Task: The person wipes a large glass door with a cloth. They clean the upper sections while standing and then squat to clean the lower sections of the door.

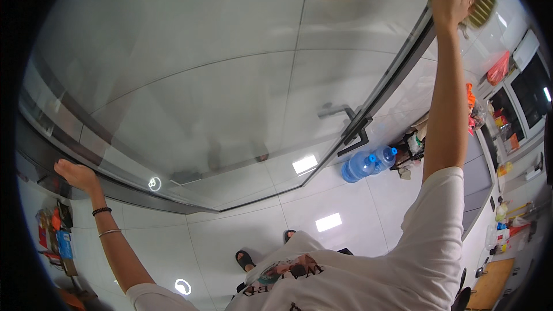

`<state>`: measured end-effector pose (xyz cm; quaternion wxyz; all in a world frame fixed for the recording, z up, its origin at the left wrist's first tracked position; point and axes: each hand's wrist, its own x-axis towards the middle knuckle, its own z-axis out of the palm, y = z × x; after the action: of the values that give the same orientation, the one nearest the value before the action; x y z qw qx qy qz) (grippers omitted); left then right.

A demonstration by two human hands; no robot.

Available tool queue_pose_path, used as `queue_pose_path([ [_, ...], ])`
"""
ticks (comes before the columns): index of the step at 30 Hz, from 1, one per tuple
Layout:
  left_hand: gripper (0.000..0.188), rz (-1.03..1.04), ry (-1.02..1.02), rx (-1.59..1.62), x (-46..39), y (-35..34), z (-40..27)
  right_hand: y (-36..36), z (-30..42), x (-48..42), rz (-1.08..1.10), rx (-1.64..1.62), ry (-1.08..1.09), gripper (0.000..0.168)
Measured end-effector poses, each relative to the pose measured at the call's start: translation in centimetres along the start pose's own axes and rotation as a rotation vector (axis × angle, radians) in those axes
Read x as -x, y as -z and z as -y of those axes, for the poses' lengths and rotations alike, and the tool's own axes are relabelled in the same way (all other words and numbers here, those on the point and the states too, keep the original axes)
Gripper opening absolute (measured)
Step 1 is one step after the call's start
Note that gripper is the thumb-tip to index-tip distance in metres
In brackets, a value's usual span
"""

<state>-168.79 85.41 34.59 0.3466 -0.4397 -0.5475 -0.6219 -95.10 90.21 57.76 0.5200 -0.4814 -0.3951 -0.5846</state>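
Note:
My right hand (456, 2) is high at the upper right, its fingers spread over a green striped cloth (484, 6). The cloth lies against the upper part of a glass door's dark frame edge (406, 65). Low on the left, my left hand (77, 176) touches the dark frame (134, 196) beside the glass; whether its fingers grip it is unclear. The large glass panel (224, 108) fills the view between my arms and shows tiles and faint reflections. A black lever handle (357, 141) sits on the door's right edge.
Blue water jugs (360, 166) stand on the tiled floor (242, 229) beyond the door's edge. A counter with grey cabinets (477, 172) runs along the right, below a window (529, 90). Boxes (65, 244) are stacked on a shelf at the left.

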Motion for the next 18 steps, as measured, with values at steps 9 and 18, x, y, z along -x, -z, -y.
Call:
queue_pose_path([
  [9,0.038,-0.027,0.031,0.05,-0.1,0.6,-2.6,-0.1,-3.2,4.6,0.228,-1.065,-0.692,0.042],
  [18,0.04,-0.036,0.11,0.017,0.1,0.4,-1.6,4.8,-0.7,17.8,0.228,-0.6,-0.777,0.033],
])
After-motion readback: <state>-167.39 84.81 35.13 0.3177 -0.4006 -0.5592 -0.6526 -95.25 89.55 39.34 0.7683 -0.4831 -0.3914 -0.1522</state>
